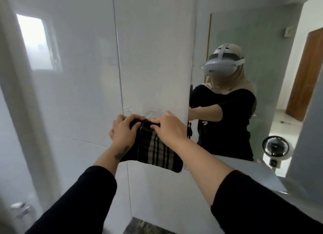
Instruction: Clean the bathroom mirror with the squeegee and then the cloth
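Note:
A black cloth [155, 150] with beige stripes hangs against the white tiled wall, just left of the mirror [244, 33]. My left hand [123, 129] grips its top left corner. My right hand [168, 127] grips its top right part. Both hands hold the cloth's top edge up at clear plastic wall hooks [148, 112]. The mirror fills the right side and reflects a person in a black top with a headset. No squeegee is in view.
A white ledge [253, 174] runs below the mirror. A small black fan [275, 147] and a wooden door [307, 76] appear as reflections. A frosted window [35, 40] is on the left wall, a chrome tap [21, 209] at the bottom left.

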Demonstrator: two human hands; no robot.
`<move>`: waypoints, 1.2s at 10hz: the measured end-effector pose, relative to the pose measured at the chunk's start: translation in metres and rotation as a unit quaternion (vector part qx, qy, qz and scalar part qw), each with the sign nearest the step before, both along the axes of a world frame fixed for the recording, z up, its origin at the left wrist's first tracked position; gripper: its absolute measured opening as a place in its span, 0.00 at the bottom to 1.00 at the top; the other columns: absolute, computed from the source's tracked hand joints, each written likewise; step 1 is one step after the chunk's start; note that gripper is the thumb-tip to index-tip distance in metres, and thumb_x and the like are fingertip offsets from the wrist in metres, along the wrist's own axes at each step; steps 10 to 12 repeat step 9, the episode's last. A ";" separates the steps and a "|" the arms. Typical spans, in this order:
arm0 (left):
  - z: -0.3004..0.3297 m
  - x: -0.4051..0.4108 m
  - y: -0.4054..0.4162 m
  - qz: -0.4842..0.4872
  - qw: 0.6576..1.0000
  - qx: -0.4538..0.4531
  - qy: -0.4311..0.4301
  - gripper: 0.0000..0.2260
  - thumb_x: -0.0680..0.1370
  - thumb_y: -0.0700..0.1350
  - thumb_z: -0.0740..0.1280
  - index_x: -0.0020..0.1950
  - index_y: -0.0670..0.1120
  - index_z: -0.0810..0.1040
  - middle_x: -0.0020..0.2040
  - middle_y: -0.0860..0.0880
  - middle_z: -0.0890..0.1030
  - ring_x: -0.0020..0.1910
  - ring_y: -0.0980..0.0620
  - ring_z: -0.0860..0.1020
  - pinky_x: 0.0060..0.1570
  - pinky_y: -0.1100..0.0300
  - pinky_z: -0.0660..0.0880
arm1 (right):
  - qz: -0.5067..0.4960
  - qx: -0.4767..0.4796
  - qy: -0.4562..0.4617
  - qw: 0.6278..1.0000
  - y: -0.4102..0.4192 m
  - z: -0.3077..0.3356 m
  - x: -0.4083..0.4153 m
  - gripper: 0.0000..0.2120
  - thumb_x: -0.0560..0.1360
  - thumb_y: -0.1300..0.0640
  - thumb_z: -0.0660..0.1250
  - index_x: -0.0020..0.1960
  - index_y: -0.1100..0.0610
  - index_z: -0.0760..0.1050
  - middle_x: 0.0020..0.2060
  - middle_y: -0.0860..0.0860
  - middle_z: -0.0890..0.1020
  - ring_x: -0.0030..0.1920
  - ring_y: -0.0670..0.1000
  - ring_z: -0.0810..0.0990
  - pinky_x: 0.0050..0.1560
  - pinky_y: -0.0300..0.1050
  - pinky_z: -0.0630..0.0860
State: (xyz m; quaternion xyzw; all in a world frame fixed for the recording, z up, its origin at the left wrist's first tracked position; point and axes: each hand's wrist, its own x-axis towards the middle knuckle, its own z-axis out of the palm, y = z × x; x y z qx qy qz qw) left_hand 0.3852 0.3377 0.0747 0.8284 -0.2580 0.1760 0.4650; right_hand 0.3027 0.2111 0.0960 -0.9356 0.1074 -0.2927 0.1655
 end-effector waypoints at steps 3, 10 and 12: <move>-0.014 0.067 -0.022 0.080 0.994 -0.028 -0.070 0.09 0.77 0.47 0.63 0.52 0.59 0.79 0.49 0.52 0.70 0.55 0.50 0.68 0.57 0.57 0.59 | -0.044 -0.142 -0.069 0.987 0.007 -0.015 0.069 0.16 0.82 0.52 0.54 0.66 0.49 0.72 0.56 0.55 0.73 0.57 0.59 0.72 0.43 0.48 0.65; -0.108 0.000 0.012 -0.020 1.000 -0.018 -0.009 0.23 0.78 0.40 0.59 0.73 0.48 0.64 0.71 0.50 0.68 0.68 0.50 0.65 0.68 0.55 0.62 | -0.013 0.030 0.055 0.998 0.036 -0.124 -0.021 0.34 0.78 0.56 0.59 0.76 0.39 0.45 0.74 0.54 0.53 0.72 0.56 0.53 0.70 0.49 0.59; -0.108 0.000 0.012 -0.020 1.000 -0.018 -0.009 0.23 0.78 0.40 0.59 0.73 0.48 0.64 0.71 0.50 0.68 0.68 0.50 0.65 0.68 0.55 0.62 | -0.013 0.030 0.055 0.998 0.036 -0.124 -0.021 0.34 0.78 0.56 0.59 0.76 0.39 0.45 0.74 0.54 0.53 0.72 0.56 0.53 0.70 0.49 0.59</move>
